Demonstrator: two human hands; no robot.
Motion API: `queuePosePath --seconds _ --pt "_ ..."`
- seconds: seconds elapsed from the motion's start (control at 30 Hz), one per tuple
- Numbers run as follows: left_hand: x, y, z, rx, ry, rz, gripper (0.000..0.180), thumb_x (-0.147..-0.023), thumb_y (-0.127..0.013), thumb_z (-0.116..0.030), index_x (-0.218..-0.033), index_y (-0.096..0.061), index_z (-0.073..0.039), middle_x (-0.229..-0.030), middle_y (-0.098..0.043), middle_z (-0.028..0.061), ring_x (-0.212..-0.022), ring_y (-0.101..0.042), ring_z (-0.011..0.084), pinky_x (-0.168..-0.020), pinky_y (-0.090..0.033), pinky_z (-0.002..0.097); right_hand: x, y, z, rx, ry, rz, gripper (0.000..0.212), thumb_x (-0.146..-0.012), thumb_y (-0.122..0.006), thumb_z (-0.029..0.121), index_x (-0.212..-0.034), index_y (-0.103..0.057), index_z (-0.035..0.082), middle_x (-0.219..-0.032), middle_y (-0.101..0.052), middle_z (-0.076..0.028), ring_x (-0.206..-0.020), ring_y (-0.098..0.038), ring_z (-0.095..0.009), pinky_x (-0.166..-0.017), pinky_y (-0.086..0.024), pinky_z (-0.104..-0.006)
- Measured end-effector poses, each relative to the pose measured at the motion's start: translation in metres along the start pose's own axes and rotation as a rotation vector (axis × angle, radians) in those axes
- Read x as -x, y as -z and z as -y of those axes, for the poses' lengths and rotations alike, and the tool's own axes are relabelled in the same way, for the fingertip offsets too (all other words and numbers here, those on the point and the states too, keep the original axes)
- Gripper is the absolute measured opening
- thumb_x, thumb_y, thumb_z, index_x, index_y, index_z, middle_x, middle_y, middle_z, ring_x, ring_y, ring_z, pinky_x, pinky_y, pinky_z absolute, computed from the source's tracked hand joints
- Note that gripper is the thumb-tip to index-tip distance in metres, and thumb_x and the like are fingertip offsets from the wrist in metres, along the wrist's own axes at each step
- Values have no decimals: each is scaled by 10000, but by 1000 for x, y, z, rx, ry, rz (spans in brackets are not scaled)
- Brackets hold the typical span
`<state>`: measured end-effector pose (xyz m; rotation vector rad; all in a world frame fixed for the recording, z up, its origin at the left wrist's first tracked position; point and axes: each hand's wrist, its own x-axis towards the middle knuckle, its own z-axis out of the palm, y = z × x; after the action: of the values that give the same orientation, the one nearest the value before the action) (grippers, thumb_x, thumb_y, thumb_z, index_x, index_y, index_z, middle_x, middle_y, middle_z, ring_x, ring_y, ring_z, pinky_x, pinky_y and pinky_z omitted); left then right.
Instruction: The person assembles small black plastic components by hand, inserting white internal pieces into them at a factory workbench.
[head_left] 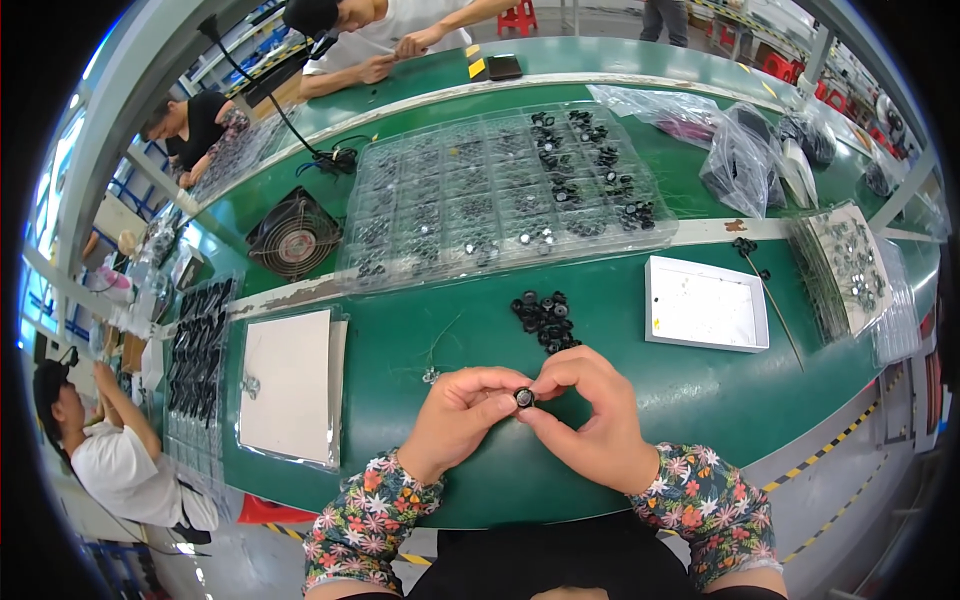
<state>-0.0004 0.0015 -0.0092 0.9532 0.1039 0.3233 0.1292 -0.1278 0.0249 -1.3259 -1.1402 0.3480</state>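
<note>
Between both hands, above the green tabletop, is a small round black part [523, 398] with a shiny centre. My left hand [462, 412] pinches it from the left with thumb and forefinger. From the right, my right hand [592, 412] grips the same part with its fingertips. Just beyond my fingers lies a loose pile of similar black round parts [545, 318]. A few small clear pieces [431, 376] rest beside my left hand.
Farther back stands a large clear compartment tray [470, 190] with many small parts. A white box [705, 305] is at right, a cardboard-topped tray [287, 385] at left. A black fan [294, 235], plastic bags [745, 160] and a thin stick [775, 310] lie around. Other people work nearby.
</note>
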Motion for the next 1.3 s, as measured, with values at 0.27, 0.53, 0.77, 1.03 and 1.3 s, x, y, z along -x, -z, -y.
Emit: queuePosePath --seconds 0.27,0.53,0.77,1.03,1.3 --pt "-1 0 0 -65 5 1 223 -890 -560 18 -1104 -604 59 -1070 -639 119 -948 -610 158 -863 -501 288 -2 5 3 106 93 24 222 -707 -699 -35 -898 -600 21 -882 -571 -104 -738 -612 -203 -617 -514 -289" --pt "-1 2 3 -111 -48 30 221 -871 -576 50 -1088 -618 49 -1097 -628 129 -941 -632 171 -840 -527 282 -2 6 4 190 135 16 201 -702 -694 -17 -868 -594 33 -874 -582 -103 -699 -609 -235 -576 -495 -306" --pt "-1 1 1 -139 -47 28 224 -848 -600 77 -1066 -637 36 -1098 -626 120 -950 -628 155 -829 -527 260 -3 7 5 251 169 33 201 -683 -694 -14 -844 -585 39 -867 -591 -89 -666 -608 -235 -543 -490 -312" --pt "0 4 3 -252 -73 23 244 -814 -647 78 -1044 -660 -3 -1092 -626 90 -872 -604 93 -727 -500 206 -3 8 8 254 166 43 194 -678 -690 -24 -824 -577 35 -851 -591 -90 -645 -607 -231 -513 -482 -304" --pt "0 1 -1 -262 -74 35 229 -812 -662 60 -1031 -665 -6 -1073 -626 82 -855 -596 84 -709 -493 200 -2 9 9 248 169 44 184 -683 -690 -33 -820 -584 32 -840 -597 -86 -632 -618 -221 -508 -488 -298"
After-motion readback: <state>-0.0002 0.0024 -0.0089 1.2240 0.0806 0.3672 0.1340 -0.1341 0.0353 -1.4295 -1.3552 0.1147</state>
